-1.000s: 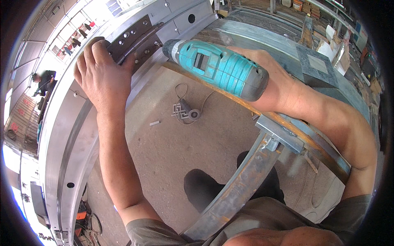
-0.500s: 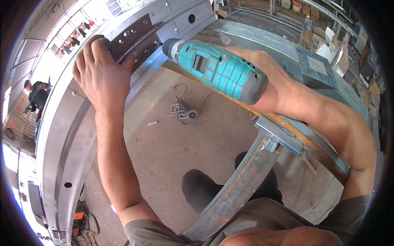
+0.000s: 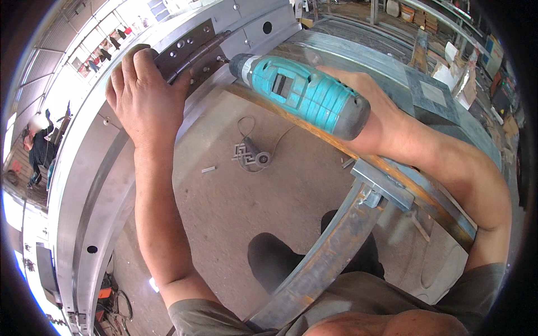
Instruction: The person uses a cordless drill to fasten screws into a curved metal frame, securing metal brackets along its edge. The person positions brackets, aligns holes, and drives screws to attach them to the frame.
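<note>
My left hand (image 3: 148, 98) presses flat on a dark metal hinge plate (image 3: 188, 47) that lies against a long grey metal frame (image 3: 84, 185). My right hand (image 3: 372, 109) grips a teal and grey cordless drill (image 3: 305, 92). The drill's chuck (image 3: 238, 61) points left, and its bit touches the hinge plate just right of my left fingers. The plate has several round holes.
A rusty steel bar (image 3: 330, 246) and a grey bracket (image 3: 384, 182) cross in front of my legs. On the concrete floor lie a small tool with a cord (image 3: 252, 154) and a short metal piece (image 3: 208, 168). A person (image 3: 39, 148) stands far left. Stacked material fills the upper right.
The view has shifted slightly. Both hands hold the same places, with the drill still at the hinge plate. The person at far left has moved a little lower.
</note>
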{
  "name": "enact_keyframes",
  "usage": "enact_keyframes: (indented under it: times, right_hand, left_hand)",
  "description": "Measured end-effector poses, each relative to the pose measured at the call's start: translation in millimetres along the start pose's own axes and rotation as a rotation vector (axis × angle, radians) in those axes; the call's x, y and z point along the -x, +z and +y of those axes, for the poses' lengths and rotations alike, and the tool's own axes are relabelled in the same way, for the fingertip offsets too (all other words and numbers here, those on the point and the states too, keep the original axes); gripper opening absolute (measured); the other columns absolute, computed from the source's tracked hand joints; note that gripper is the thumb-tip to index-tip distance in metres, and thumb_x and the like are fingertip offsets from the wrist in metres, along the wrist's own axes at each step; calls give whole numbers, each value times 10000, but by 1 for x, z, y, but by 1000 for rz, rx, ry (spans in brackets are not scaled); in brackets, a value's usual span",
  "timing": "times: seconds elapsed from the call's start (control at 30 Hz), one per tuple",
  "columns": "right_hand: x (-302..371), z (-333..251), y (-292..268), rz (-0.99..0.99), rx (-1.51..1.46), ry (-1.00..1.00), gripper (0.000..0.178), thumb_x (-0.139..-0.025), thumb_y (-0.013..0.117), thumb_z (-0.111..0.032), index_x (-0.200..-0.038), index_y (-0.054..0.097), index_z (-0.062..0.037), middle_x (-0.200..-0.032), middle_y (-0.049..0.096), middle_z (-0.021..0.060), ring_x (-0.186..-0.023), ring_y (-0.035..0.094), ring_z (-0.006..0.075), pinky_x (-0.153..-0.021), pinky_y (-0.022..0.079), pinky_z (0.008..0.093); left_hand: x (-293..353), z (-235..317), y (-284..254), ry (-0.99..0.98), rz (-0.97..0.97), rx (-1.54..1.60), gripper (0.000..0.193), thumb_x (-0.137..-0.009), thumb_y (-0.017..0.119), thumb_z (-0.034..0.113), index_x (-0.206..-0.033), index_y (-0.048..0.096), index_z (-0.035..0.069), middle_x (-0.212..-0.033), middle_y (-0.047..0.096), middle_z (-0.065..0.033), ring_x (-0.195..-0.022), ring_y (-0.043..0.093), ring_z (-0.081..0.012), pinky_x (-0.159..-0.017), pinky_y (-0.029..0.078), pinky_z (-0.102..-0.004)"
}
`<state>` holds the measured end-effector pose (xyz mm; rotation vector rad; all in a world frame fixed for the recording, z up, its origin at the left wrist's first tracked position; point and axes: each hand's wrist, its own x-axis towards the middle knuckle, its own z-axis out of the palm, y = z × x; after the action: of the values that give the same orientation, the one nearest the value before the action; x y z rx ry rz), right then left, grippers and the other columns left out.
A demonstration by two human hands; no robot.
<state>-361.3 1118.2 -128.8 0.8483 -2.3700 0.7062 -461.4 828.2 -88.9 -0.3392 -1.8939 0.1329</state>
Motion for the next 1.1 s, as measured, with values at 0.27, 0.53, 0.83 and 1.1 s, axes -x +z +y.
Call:
enact_keyframes:
  times: [0.27,0.53,0.83,1.1]
  right_hand:
    - [1,-1,1,63,-34,-27,236,-894,741,-116,-1084,655,-6,-981,683,150,-854,704,296,-729,582,371]
    - [0,-4,-1,14,-55,85,327,-909,698,-262,-1164,670,-59,-1055,729,219,-984,706,412,-839,576,446]
    - [-1,1,2,14,-6,53,268,-902,696,-237,-1076,657,-37,-1009,725,215,-955,705,413,-813,579,447]
    - [-1,-2,0,9,-20,61,289,-913,685,-251,-1122,658,-53,-1013,725,208,-964,701,414,-812,579,444]
  left_hand:
    - [-1,0,2,1,2,1,595,-754,891,344,-1195,620,50,-1301,634,-100,-1281,548,-315,-1122,339,-473]
    - [0,-2,1,23,15,8,596,-756,890,338,-1202,619,49,-1287,633,-98,-1263,563,-309,-1125,340,-480]
    - [0,-1,2,22,13,-11,601,-772,888,347,-1217,619,44,-1288,636,-102,-1267,568,-309,-1126,344,-495]
    - [0,-1,2,19,24,5,597,-767,891,346,-1208,626,44,-1285,638,-107,-1269,566,-314,-1129,341,-492]
